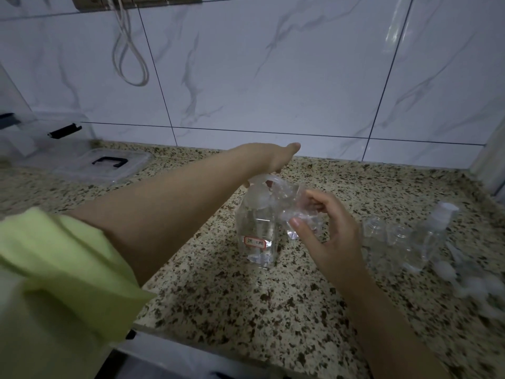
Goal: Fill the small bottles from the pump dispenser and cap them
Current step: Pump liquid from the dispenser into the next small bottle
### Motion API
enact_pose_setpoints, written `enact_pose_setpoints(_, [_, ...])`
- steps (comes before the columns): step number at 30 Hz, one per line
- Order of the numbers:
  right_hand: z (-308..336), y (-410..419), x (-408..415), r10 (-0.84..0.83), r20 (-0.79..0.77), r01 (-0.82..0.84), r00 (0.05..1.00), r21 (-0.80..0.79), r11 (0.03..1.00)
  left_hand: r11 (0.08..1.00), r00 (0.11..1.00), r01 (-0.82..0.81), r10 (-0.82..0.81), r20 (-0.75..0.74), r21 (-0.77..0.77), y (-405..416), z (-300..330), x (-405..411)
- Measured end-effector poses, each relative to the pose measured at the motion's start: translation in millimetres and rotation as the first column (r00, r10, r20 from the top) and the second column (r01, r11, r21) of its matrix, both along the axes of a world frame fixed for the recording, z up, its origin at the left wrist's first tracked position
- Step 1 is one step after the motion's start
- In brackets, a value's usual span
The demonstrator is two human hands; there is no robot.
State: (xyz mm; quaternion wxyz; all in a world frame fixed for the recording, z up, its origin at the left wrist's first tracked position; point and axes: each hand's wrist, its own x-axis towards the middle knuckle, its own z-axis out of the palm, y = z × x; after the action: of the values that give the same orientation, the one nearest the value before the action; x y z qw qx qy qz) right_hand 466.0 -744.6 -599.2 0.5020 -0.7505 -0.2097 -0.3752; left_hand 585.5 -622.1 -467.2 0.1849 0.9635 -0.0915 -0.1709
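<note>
A speckled granite counter (246, 310) is seen below marbled tiles; the clear labelled pump dispenser (257, 231) is pressed at centre frame by the left hand (273, 157), fingers hidden. A small clear bottle (300, 214), tilted mouth-first toward the spout, is pinched by the right hand (333, 242).

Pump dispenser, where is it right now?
Head view, centre: the pump dispenser stands on the counter, left hand on its pump, right hand holding a small bottle beside it.

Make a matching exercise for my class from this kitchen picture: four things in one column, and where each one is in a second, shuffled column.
Things
1. pump dispenser
2. small bottle
3. clear lid
4. white cord

Places
A. hanging on the tiled wall
B. held in the right hand
C. flat on the counter, far left
D. upright on the counter under the left hand

Pairs: 1-D, 2-B, 3-C, 4-A
</note>
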Motion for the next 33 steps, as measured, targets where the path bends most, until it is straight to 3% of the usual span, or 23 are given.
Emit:
enact_pose_setpoints(10, [1.1,0.8,-0.6,0.023,-0.023,-0.023,0.999,-0.001,1.000,0.999,0.997,0.047,-0.048,-0.057,-0.015,3.0,-3.4,1.9])
enact_pose_setpoints(14, [2.4,0.6,-1.3,0.024,-0.016,-0.024,1.000,0.010,1.000,0.998,0.999,0.048,-0.049,-0.004,-0.032,4.0,-0.2,2.9])
enact_pose_setpoints(33, [1.1,0.1,-0.3,0.006,0.000,-0.006,1.000,-0.002,1.000,0.998,0.998,0.052,-0.052,-0.038,-0.019,1.9,-5.1,7.5])
